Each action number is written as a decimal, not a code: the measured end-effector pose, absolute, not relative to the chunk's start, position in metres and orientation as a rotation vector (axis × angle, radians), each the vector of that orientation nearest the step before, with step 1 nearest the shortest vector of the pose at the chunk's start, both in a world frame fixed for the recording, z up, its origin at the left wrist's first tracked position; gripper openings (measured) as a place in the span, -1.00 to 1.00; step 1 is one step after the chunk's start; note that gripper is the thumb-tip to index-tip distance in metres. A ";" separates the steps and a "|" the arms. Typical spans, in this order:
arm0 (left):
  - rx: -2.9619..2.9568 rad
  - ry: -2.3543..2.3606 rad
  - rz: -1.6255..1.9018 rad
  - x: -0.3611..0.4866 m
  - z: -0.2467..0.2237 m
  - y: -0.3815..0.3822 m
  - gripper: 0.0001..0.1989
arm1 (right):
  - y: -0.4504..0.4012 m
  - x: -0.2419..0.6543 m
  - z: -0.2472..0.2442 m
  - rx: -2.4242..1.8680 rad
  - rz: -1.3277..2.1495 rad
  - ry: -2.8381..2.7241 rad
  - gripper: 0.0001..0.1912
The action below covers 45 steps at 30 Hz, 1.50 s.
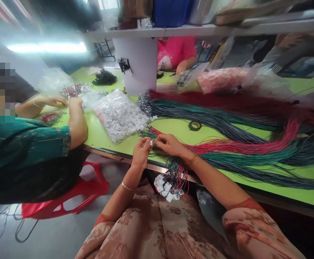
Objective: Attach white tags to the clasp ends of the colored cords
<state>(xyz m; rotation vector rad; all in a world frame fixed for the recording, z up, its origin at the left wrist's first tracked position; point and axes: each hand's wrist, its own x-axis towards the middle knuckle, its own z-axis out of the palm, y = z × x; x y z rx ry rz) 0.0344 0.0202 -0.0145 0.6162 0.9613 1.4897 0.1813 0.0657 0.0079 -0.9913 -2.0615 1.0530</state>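
Between the thumb and fingers of my left hand [141,153] is a small white connector housing [151,142]. My right hand [170,144] pinches close beside it, and a thin wire appears to run from its fingertips to the housing. Which colour that wire has is too small to tell. Bundles of red wires [227,146], green wires [224,157] and black wires [243,174] lie under and beyond my right forearm. Below my wrists, a bunch of white connectors [165,187] on wires hangs at the table's front edge.
A clear bag of white connectors [121,117] lies ahead of my left hand. Behind the bundles are a black tape roll [195,125] and a bag of pink parts [223,77]. A co-worker in a green sleeve [38,138] works at left by a red stool [73,196]; another person in pink [177,52] sits opposite.
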 end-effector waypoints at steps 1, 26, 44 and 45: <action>0.622 0.964 1.486 0.034 -0.014 0.021 -0.69 | 0.066 0.181 0.007 -0.990 1.047 -2.060 -0.80; 0.942 1.231 1.535 0.031 0.000 -0.024 -0.76 | 0.054 0.200 0.040 -0.825 1.134 -2.267 -0.66; 0.774 1.067 1.163 0.021 0.008 0.000 -0.72 | 0.126 0.324 0.007 -1.957 0.062 -2.315 -0.74; 0.762 1.068 1.167 0.021 0.008 0.002 -0.72 | 0.123 0.321 0.007 -1.857 0.154 -2.302 -0.75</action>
